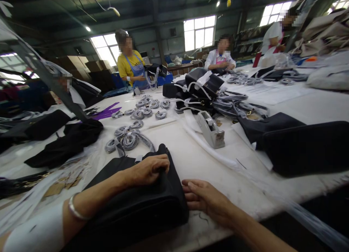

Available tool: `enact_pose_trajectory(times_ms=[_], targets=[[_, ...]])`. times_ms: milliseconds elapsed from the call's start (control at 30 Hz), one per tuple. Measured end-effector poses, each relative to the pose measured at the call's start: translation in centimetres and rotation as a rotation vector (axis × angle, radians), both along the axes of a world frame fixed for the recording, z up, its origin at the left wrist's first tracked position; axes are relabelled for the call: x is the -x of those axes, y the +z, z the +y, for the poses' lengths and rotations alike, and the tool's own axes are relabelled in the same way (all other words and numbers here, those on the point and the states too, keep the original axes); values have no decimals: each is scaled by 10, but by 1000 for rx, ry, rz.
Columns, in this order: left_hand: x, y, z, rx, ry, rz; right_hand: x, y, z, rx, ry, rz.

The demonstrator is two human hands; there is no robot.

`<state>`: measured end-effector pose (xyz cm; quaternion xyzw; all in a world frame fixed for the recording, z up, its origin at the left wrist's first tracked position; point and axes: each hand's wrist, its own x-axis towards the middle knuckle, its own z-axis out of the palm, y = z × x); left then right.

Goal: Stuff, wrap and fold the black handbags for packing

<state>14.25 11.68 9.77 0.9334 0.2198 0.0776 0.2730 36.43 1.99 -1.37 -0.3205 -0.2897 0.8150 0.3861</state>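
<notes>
A black handbag point(152, 212) lies on the white table right in front of me. My left hand point(152, 168) is closed on the bag's upper edge, its fingers curled around the black material. Against the bag's right side rests my right hand point(199, 197), its fingers stretched out and flat, with the thumb on top. Just beyond the bag are coiled straps point(129, 140) in clear wrapping. A grey tape dispenser point(211, 130) stands farther off to the right. The bag's underside and part of its left side are hidden by my left arm.
Black bags with white-wrapped handles point(203, 85) are piled mid-table. More black bags point(305, 143) lie at the right. A slanted metal post point(58, 88) rises at the left, near purple strips point(107, 111). Several people work around the table, one in a yellow shirt point(132, 65).
</notes>
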Motion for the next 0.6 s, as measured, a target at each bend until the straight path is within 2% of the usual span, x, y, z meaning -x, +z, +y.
enact_pose_trajectory(times_ms=[100, 200, 267, 333, 433, 500, 600], targets=[[5, 1, 0, -34, 25, -75, 16, 3, 6, 97, 137, 137], [7, 4, -1, -56, 43, -108, 35, 5, 11, 136, 160, 268], [8, 5, -2, -64, 64, -136, 47, 6, 15, 170, 171, 279], [7, 2, -2, -62, 77, -162, 57, 8, 20, 174, 139, 217], [6, -7, 0, -54, 55, -167, 64, 14, 27, 36, 8, 15], [6, -14, 4, -49, 39, -135, 61, 20, 29, -68, -44, -172], [3, -20, 10, -60, 37, -69, 49, 22, 33, -137, -39, -377]])
